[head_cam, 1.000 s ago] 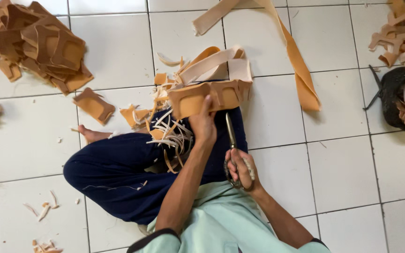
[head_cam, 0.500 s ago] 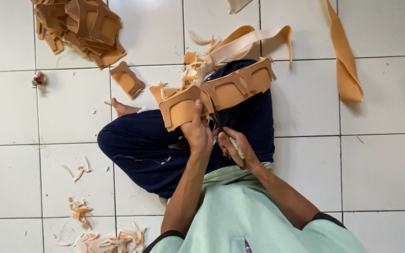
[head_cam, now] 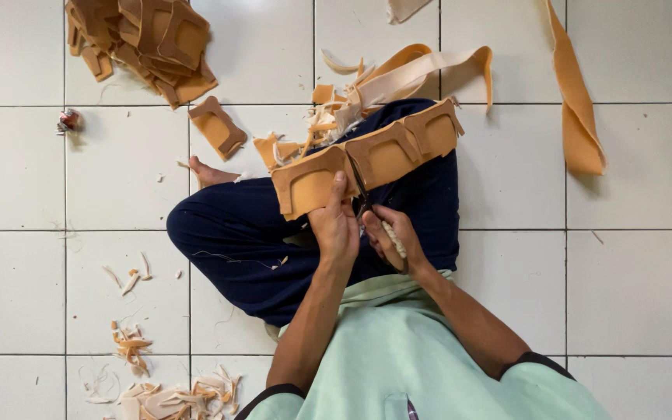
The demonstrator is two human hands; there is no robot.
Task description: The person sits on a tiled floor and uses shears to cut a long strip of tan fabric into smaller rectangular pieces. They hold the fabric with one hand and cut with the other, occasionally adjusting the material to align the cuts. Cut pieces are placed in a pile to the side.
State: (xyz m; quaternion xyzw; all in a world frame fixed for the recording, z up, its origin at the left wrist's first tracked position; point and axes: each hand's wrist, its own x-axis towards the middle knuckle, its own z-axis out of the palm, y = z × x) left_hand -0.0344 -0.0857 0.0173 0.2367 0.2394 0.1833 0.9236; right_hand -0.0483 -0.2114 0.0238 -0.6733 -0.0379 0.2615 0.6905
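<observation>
Scraps (head_cam: 161, 389) are scattered on the near left tiles. Over the lap, a tan strip (head_cam: 367, 159) of joined pieces is gripped by the left hand (head_cam: 334, 225), thumb on top; scissors (head_cam: 363, 198) are clasped in the right hand (head_cam: 390, 237), blades at the strip. Farther left, cut pieces are piled (head_cam: 145, 43); a long offcut (head_cam: 577, 117) lies far right.

The person wears a pale mint-green shirt (head_cam: 421, 365) with short sleeves edged in a dark band (head_cam: 542, 360), one band at 4 o'clock and one at 7 o'clock. Dark navy trousers (head_cam: 250, 241) cover the legs. The forearms are bare, and one foot (head_cam: 208, 173) at 10 o'clock is unshod.
</observation>
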